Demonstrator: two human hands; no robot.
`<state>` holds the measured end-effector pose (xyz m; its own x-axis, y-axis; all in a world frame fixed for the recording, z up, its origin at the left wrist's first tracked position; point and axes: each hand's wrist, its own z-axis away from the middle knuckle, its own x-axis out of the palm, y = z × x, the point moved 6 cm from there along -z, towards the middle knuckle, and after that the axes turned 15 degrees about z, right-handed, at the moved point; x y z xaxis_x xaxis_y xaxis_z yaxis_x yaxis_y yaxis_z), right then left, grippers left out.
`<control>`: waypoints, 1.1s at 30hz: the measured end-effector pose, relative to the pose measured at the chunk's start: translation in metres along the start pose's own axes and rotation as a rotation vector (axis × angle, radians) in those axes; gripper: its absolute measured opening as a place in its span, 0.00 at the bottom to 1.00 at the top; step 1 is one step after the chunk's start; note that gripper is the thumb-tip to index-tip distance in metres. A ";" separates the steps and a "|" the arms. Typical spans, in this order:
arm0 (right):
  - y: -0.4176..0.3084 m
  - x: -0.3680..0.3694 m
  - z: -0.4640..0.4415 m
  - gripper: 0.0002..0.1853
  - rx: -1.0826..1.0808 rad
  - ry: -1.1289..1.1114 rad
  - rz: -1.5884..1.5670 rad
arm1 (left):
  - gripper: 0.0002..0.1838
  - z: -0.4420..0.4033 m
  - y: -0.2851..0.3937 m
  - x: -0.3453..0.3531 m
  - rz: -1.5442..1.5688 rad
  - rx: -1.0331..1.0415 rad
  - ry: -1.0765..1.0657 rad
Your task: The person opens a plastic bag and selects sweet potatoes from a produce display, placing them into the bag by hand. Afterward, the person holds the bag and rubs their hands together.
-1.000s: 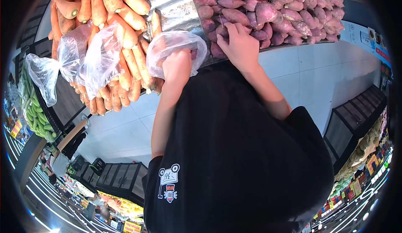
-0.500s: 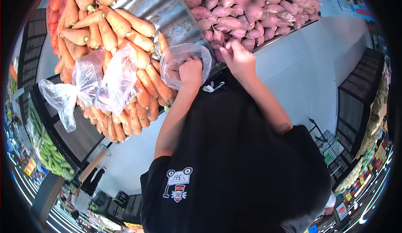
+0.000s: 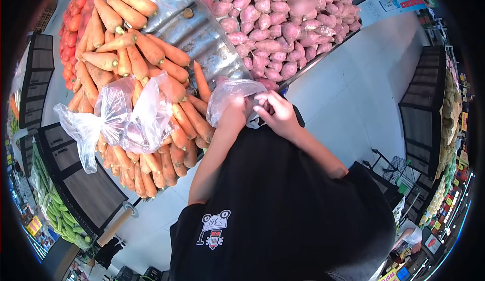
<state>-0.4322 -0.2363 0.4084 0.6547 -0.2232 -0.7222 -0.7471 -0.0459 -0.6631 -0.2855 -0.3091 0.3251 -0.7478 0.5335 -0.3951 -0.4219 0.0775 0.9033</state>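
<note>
At a produce display in a brightly lit store, a person in a black T-shirt (image 3: 283,210) works with both hands at a clear plastic bag (image 3: 222,98), positioned near the person's chest, between heaped carrots (image 3: 136,54) and a mound of purple-skinned sweet potatoes (image 3: 268,28). The left hand (image 3: 233,113) grasps the bag, its fingertips partly hidden by the crinkled film. The right hand (image 3: 275,110), just beside it at the bag's right edge, has its thumb and fingers curled inward; whether they pinch the film or hold something cannot be told. What the bag contains is likewise unclear.

Beyond the hands, a ridged, silvery strip of the tabletop (image 3: 184,23) separates the two heaps, with a small brown lump (image 3: 188,13) resting on it. Two more filled plastic bags (image 3: 134,117) lie on top of the carrots, to the left of the hands, one with a long twisted end trailing toward the left. Red tomatoes (image 3: 73,23) line the far left side of the carrots, and long green vegetables (image 3: 58,210) fill a separate stand at lower left. To the right, across the pale tiled floor (image 3: 353,99), are a wire cart (image 3: 391,172) and, farther down, another person (image 3: 410,236) in a white top.
</note>
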 end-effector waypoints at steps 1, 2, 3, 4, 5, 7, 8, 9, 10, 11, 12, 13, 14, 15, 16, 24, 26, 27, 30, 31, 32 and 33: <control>-0.008 -0.003 -0.004 0.19 -0.035 -0.017 -0.018 | 0.19 0.000 0.010 -0.008 0.049 -0.070 -0.013; -0.009 -0.001 -0.005 0.22 -0.131 0.003 -0.024 | 0.19 0.000 0.019 -0.016 0.100 -0.140 -0.027; -0.007 0.004 -0.005 0.26 -0.122 -0.067 0.014 | 0.19 -0.002 0.025 -0.020 0.154 -0.214 -0.043; -0.006 0.003 -0.007 0.28 -0.151 -0.065 0.033 | 0.22 -0.007 0.008 -0.018 0.221 -0.178 -0.049; -0.006 0.002 -0.008 0.31 -0.178 -0.067 0.052 | 0.22 -0.009 0.004 -0.019 0.310 -0.161 -0.072; -0.001 0.005 -0.009 0.33 -0.167 -0.106 0.030 | 0.20 -0.009 0.016 -0.024 0.492 -0.131 -0.116; 0.001 0.007 -0.011 0.34 -0.164 -0.127 0.019 | 0.17 -0.006 0.021 -0.023 0.665 -0.161 -0.191; 0.001 0.009 -0.014 0.35 -0.178 -0.144 0.010 | 0.17 -0.003 0.027 -0.027 0.710 -0.174 -0.185; 0.002 0.011 -0.017 0.35 -0.190 -0.165 0.000 | 0.18 0.000 0.031 -0.029 0.758 -0.191 -0.177; 0.002 0.014 -0.019 0.36 -0.202 -0.187 -0.011 | 0.18 0.003 0.033 -0.030 0.789 -0.200 -0.153; 0.008 0.021 -0.020 0.37 -0.135 -0.266 -0.091 | 0.19 0.005 0.035 -0.031 0.820 -0.209 -0.129; 0.009 0.023 -0.023 0.38 -0.165 -0.296 -0.105 | 0.21 0.006 0.035 -0.032 0.834 -0.211 -0.089; 0.009 0.025 -0.027 0.39 -0.196 -0.325 -0.119 | 0.22 0.007 0.035 -0.033 0.848 -0.211 -0.049; 0.009 0.025 -0.032 0.40 -0.228 -0.353 -0.133 | 0.23 0.007 0.033 -0.030 0.863 -0.202 -0.066; 0.011 0.027 -0.035 0.40 -0.204 -0.447 -0.168 | 0.23 0.007 0.029 -0.028 0.877 -0.191 -0.085; 0.039 -0.039 -0.104 0.29 -0.216 0.046 0.203 | 0.16 -0.001 -0.035 -0.018 0.531 -0.236 0.151; 0.069 -0.049 -0.124 0.29 -0.178 0.193 0.345 | 0.15 -0.004 -0.029 -0.016 0.031 -0.153 0.224; 0.079 -0.056 -0.134 0.29 -0.185 0.225 0.456 | 0.14 -0.007 -0.024 -0.014 -0.223 -0.112 0.256; 0.099 -0.059 -0.157 0.32 -0.251 0.154 0.553 | 0.12 -0.018 -0.027 -0.002 -0.372 -0.116 0.229; 0.102 -0.058 -0.163 0.33 -0.272 0.131 0.580 | 0.11 -0.021 -0.034 0.004 -0.411 -0.158 0.186; 0.104 -0.057 -0.166 0.35 -0.284 0.116 0.573 | 0.11 -0.023 -0.039 0.011 -0.394 -0.143 0.178; 0.105 -0.057 -0.169 0.35 -0.299 0.109 0.564 | 0.10 -0.026 -0.040 0.013 -0.380 -0.127 0.169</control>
<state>-0.5672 -0.3931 0.4136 0.1488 -0.3889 -0.9092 -0.9830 -0.1584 -0.0931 -0.2917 -0.3268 0.2800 -0.5959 0.3408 -0.7271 -0.7356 0.1317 0.6645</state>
